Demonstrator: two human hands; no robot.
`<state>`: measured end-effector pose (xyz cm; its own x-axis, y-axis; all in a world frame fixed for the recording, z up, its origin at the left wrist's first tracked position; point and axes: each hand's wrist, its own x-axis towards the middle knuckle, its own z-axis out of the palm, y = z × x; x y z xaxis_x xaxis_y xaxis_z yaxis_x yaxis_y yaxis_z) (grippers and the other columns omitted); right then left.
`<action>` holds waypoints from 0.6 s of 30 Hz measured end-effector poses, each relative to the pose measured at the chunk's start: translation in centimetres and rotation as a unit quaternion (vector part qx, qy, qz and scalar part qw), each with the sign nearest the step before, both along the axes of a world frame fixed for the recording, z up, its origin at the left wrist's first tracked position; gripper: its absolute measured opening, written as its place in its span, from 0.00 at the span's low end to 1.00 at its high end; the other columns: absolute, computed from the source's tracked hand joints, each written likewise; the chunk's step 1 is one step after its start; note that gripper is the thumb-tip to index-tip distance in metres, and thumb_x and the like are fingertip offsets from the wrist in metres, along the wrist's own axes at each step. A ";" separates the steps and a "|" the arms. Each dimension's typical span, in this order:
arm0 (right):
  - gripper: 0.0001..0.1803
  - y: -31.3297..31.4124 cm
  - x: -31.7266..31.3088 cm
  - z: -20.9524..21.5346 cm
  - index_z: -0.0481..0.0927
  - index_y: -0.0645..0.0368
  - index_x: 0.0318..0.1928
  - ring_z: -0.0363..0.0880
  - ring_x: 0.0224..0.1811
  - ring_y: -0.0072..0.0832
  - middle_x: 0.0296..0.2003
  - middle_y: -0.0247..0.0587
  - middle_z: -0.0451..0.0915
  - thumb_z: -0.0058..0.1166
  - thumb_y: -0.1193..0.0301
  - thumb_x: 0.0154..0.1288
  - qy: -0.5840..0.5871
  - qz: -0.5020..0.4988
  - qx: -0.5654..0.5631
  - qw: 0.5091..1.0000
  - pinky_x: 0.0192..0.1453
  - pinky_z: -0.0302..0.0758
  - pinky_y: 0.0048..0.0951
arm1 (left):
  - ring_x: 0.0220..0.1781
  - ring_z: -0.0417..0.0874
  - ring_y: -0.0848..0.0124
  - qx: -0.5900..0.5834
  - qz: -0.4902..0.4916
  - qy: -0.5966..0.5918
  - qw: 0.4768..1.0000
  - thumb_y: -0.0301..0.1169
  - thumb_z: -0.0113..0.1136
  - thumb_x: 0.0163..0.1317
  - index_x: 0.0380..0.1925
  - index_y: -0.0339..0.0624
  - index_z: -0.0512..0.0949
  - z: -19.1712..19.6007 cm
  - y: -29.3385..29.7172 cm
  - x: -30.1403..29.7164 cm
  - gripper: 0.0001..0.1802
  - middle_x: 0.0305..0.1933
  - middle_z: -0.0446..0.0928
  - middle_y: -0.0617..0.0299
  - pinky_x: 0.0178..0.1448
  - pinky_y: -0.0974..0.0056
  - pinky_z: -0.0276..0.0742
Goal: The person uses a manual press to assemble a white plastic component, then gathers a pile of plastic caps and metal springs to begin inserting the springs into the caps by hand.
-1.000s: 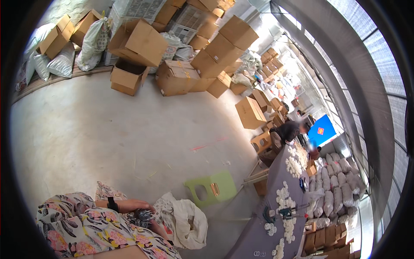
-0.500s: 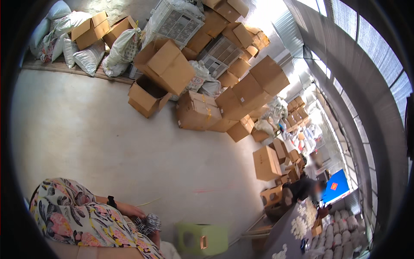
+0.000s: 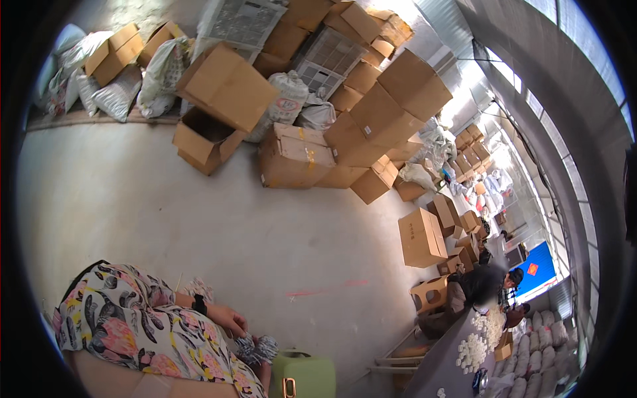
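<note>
My left hand (image 3: 229, 320), with a black band on its wrist, is closed in a pinch at the upper edge of a grey-and-white striped knitted bundle (image 3: 257, 349). Whatever lies between its fingertips is too small to make out. Below the bundle my right hand (image 3: 266, 373) grips it, most of its fingers hidden behind the knit. A pale, pinkish bundle (image 3: 199, 289) shows just beyond my left forearm, partly covered by the floral sleeve. A thin light strand (image 3: 179, 282) stands up beside it.
A green stool (image 3: 305, 375) stands right beside my hands. To the right a grey table (image 3: 441, 361) bears white pieces, with a person (image 3: 483, 285) bent over it. Cardboard boxes (image 3: 295, 156), sacks (image 3: 285, 99) and crates (image 3: 239, 23) are stacked beyond the concrete floor (image 3: 199, 219).
Both hands and the striped bundle have shifted right, nearer the green stool. The pale bundle has come into sight by my left forearm. The whole view has swung slightly.
</note>
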<state>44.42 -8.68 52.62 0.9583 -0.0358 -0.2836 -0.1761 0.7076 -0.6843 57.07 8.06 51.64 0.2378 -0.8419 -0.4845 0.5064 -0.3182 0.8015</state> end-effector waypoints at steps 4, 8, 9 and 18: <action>0.24 -1.7 6.8 -1.0 0.74 0.63 0.48 0.70 0.52 0.36 0.47 0.43 0.74 0.63 0.73 0.48 -0.021 -0.037 0.011 0.999 0.54 0.68 0.35 | 0.43 0.76 0.80 -0.039 -0.038 0.014 0.998 0.40 0.62 0.58 0.42 0.45 0.74 -0.9 -5.6 6.2 0.16 0.40 0.76 0.69 0.46 0.71 0.75; 0.24 -6.1 15.2 -0.6 0.74 0.63 0.47 0.70 0.52 0.36 0.47 0.43 0.74 0.63 0.73 0.48 -0.045 -0.069 -0.003 0.997 0.53 0.68 0.35 | 0.33 0.73 0.83 -0.035 -0.116 0.026 0.992 0.39 0.62 0.58 0.36 0.46 0.75 -3.0 -11.8 12.8 0.12 0.31 0.74 0.72 0.37 0.75 0.72; 0.24 -7.2 17.0 -0.4 0.74 0.63 0.47 0.70 0.52 0.36 0.47 0.43 0.74 0.63 0.73 0.48 -0.046 -0.078 -0.007 0.996 0.53 0.68 0.35 | 0.27 0.71 0.83 -0.052 -0.109 0.047 0.992 0.40 0.62 0.57 0.32 0.47 0.74 -0.5 -13.2 13.5 0.11 0.24 0.70 0.74 0.31 0.75 0.69; 0.23 -16.7 25.0 -0.6 0.74 0.63 0.47 0.71 0.51 0.36 0.46 0.43 0.74 0.63 0.73 0.48 -0.017 -0.144 -0.011 0.989 0.53 0.68 0.35 | 0.47 0.78 0.69 -0.021 -0.104 0.219 0.970 0.42 0.45 0.67 0.47 0.42 0.72 0.6 -24.9 25.3 0.18 0.47 0.76 0.62 0.53 0.63 0.75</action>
<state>69.40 -25.34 52.01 0.9165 -0.3145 -0.2474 0.0540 0.7099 -0.7022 82.41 -16.79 52.26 -0.1604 -0.8710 -0.4643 0.7300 -0.4213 0.5381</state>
